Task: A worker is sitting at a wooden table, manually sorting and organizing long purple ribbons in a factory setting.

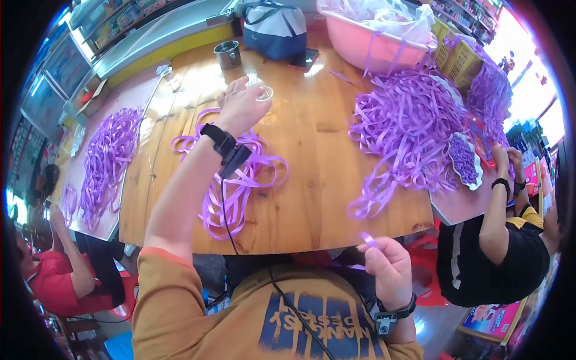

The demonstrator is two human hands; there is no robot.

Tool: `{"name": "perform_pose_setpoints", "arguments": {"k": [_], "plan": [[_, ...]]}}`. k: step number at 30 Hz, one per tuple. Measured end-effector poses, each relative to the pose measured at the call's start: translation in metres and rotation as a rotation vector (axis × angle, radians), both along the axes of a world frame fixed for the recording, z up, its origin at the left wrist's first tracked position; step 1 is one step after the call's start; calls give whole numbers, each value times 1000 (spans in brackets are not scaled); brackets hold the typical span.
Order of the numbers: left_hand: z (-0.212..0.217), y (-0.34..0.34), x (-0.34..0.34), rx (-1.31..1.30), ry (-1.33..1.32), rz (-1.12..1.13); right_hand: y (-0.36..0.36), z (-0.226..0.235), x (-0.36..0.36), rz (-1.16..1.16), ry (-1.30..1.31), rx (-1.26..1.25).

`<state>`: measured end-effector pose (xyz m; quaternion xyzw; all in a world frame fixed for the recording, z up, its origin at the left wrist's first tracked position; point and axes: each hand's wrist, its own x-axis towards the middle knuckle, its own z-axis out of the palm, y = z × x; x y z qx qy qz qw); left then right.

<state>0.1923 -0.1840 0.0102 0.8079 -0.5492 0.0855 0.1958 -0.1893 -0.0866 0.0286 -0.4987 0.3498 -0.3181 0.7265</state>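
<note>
Held ribbon: a short visible length of purple ribbon (369, 241) is pinched between thumb and forefinger of the right hand (389, 273), just past the surface's near edge.
Pinch: the ribbon is probably best kept flat, untwisted and clear of loose loops.
Left hand (243, 107): raised over the surface (318, 162); a white loop (269, 91) is seen at its side, but whether it is gripped cannot be told.
Loose loops (225, 207): spread beneath the left forearm.
Ribbon heap (399, 129): piled to the right, beside a scalloped dish (474, 185).
Far side: a metal mug (228, 57) and pink basin (365, 49) are set.
</note>
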Motion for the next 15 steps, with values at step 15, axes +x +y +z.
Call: {"name": "perform_pose_setpoints", "arguments": {"k": [15], "plan": [[16, -1, -7, 21, -118, -146, 1, 10, -5, -2, 84, -21]]}}
